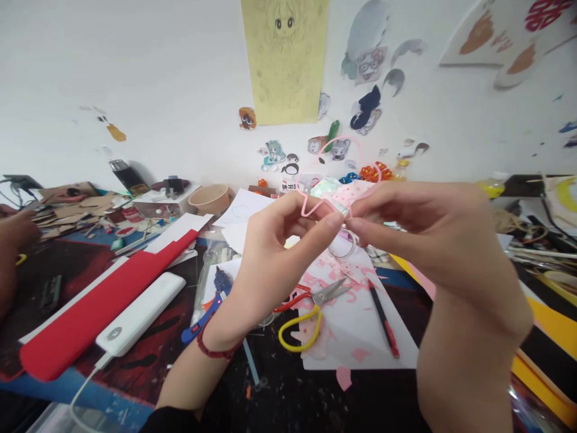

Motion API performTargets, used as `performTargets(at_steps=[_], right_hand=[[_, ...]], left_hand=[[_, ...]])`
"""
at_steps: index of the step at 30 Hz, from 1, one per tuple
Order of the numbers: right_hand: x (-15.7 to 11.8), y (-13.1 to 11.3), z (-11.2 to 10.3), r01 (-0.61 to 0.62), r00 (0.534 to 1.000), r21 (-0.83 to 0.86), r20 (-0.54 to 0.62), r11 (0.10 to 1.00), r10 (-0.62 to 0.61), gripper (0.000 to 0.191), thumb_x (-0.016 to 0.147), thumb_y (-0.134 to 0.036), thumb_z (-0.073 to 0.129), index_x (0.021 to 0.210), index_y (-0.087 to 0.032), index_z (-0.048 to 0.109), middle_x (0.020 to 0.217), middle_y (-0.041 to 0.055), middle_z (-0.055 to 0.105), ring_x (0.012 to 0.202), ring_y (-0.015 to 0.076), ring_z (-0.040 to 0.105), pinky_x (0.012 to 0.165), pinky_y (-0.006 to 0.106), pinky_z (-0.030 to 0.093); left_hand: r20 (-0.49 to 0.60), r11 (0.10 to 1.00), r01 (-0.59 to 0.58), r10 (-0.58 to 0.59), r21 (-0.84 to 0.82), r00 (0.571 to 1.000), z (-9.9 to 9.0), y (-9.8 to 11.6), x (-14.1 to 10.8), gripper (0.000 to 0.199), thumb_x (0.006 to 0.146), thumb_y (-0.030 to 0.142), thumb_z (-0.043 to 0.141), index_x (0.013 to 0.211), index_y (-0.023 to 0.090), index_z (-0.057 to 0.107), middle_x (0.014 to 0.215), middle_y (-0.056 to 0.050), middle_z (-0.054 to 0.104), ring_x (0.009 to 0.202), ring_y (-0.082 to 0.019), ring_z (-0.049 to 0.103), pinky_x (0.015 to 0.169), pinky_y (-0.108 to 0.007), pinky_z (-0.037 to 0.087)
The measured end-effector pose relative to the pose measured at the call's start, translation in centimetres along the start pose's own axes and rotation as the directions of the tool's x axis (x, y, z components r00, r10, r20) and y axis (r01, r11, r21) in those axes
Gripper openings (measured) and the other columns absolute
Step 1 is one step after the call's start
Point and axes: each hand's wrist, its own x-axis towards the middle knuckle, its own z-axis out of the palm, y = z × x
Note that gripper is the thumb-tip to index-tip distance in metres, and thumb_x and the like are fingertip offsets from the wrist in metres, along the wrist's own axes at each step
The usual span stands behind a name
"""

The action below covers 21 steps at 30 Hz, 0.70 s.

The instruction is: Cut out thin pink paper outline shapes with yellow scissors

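The left hand (274, 252) and right hand (419, 234) are meeting above the table (315, 397), both pinching a thin pink wire (315, 204), fingertips closed on it; the wire is already showing bends, though its final form looks unfinished, and what the right hand is covering is hard to make out; yellow-handled scissors (311, 313) and pink paper scraps (347, 300) are lying below on white paper, suggesting cutting is done.

left hand (274, 252): raised mid-frame, palm toward camera, thumb and forefinger pinched together, other fingers curled | left wrist: bent back, forearm rising from bottom edge | right hand (433, 234): raised alongside, back toward camera, fingertips pinched, meeting the left's | right forearm: rises from lower right
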Motion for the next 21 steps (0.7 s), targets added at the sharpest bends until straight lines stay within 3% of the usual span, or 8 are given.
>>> performTargets(at_steps=[9,21], right_hand=[[-0.06,-0.47,-0.13,-0.011,1.000,-0.008,0.028,1.000,0.011,0.005,0.080,-0.023,0.078,0.076,-0.024,0.075,0.072,-0.0009,0.069,0.064,0.0129,0.061,0.056,0.027,0.051],[-0.15,-0.67,-0.19,-0.007,0.999,-0.017,0.032,1.000,0.008,0.007,0.081,-0.022,0.077,0.075,-0.023,0.074,0.071,-0.0014,0.069,0.064,0.0115,0.060,0.056,0.025,0.050]], left_hand=[[0.001,0.999,-0.033,0.033,0.029,0.999,0.10,-0.08,0.00,0.014,0.090,0.026,0.073,0.079,0.020,0.067,0.075,0.001,0.066,0.068,-0.009,0.061,0.063,-0.022,0.052],[-0.026,0.999,-0.035,0.035,-0.024,0.999,0.57,-0.20,-0.29,0.011,0.090,0.020,0.072,0.080,0.019,0.067,0.078,0.002,0.067,0.070,-0.008,0.064,0.065,-0.020,0.056]])
